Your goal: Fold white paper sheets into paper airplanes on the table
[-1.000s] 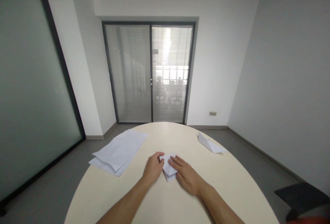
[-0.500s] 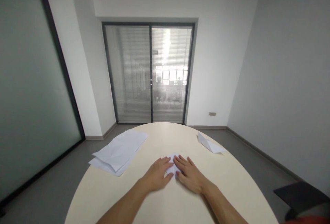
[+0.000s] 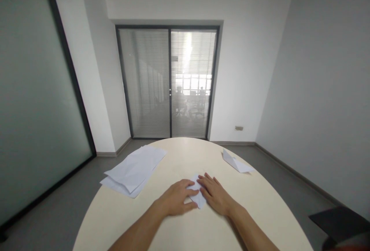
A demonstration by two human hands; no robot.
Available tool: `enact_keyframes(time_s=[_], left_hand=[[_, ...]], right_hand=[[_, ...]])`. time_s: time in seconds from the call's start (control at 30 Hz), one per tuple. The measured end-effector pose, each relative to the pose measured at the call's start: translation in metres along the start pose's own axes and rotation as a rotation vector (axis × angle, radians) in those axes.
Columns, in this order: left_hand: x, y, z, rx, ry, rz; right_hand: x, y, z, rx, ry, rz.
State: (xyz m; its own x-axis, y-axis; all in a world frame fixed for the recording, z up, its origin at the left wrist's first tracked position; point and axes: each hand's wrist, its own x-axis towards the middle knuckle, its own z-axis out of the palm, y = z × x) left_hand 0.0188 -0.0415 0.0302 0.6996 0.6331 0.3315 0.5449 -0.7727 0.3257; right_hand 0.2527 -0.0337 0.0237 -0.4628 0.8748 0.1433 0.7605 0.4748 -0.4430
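A small piece of folded white paper (image 3: 199, 200) lies on the round cream table (image 3: 185, 228) between my two hands. My left hand (image 3: 178, 198) reaches in from the left, its fingers apart and their tips on the paper's left side. From the right, my right hand (image 3: 216, 194) rests flat with outstretched fingers over the paper's right edge. Part of the paper is covered by the fingers, so its full folded shape is hidden. Neither hand grips it.
Loose white sheets (image 3: 134, 170) lie overlapped at the table's left edge. A folded paper boat-like shape (image 3: 235, 162) sits near the right edge. A dark chair part (image 3: 338, 222) shows at lower right. Glass doors (image 3: 170, 81) stand beyond the table.
More of the paper's near end shows between my hands. My right hand has shifted slightly right, and my left fingers have moved a little to the right across the paper.
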Motion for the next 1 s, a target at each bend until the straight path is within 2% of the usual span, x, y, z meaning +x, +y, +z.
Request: enact_keyframes(time_s=[0.13,0.27,0.33,0.4,0.5,0.6,0.77,0.9,1.0], left_hand=[[0.000,-0.001,0.001,0.005,0.012,0.003],[0.000,-0.001,0.001,0.000,0.016,0.001],[0.000,-0.001,0.000,-0.007,0.013,-0.003],[0.000,0.000,-0.001,-0.019,0.004,0.013],[0.001,0.002,-0.003,-0.042,-0.010,0.061],[0.001,0.003,-0.004,-0.055,-0.009,0.076],[0.000,0.001,0.000,-0.068,-0.013,0.047],[-0.001,-0.001,0.001,-0.071,-0.007,0.043],[-0.001,-0.001,0.000,-0.058,0.002,0.056]], right_hand=[[0.001,0.006,0.004,-0.049,-0.041,0.062],[0.001,0.009,-0.003,-0.091,0.021,0.121],[0.001,0.007,-0.008,-0.108,0.069,0.083],[0.001,0.003,-0.009,-0.092,0.103,-0.015],[0.002,-0.006,-0.003,-0.006,0.056,-0.106],[0.003,-0.010,0.006,0.021,-0.046,-0.050],[0.001,-0.001,0.005,-0.045,-0.087,0.062],[-0.002,0.003,-0.003,-0.065,-0.054,0.096],[-0.004,-0.001,-0.006,-0.045,0.012,0.034]])
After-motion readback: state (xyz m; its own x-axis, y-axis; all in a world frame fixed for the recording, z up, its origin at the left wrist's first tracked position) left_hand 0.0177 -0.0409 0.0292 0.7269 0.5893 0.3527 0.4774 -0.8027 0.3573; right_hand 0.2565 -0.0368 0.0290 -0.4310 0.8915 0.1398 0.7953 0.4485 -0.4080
